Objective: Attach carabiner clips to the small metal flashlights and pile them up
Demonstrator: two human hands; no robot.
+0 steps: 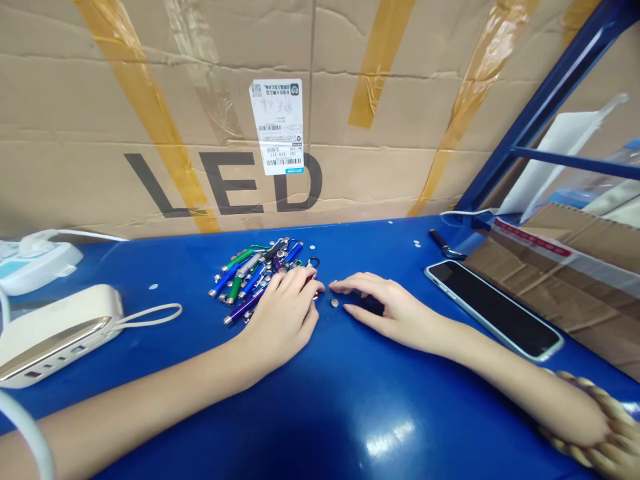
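From the head camera, two bare hands meet over a blue table [280,413]. The left hand [284,305] curls over the near right edge of a pile of slim coloured tubes [248,266], with a bit of red [313,280] showing by its fingertips; whether the fingers are clamped on it cannot be told. The right hand [393,308] rests beside it, thumb and fingers apart with nothing between them, near a small round metal piece [335,303] lying loose on the tabletop just off the thumb tip.

The round piece looks light, hard and smooth, likely to skid on the glossy surface; a pinch across its rim, thumb against forefinger, should suit it best. The tubes, seemingly metal, would probably be stiff, light and sturdy, prone to roll and slightly slippery, best held around mid-barrel. A phone [493,308] lies beyond the right forearm.
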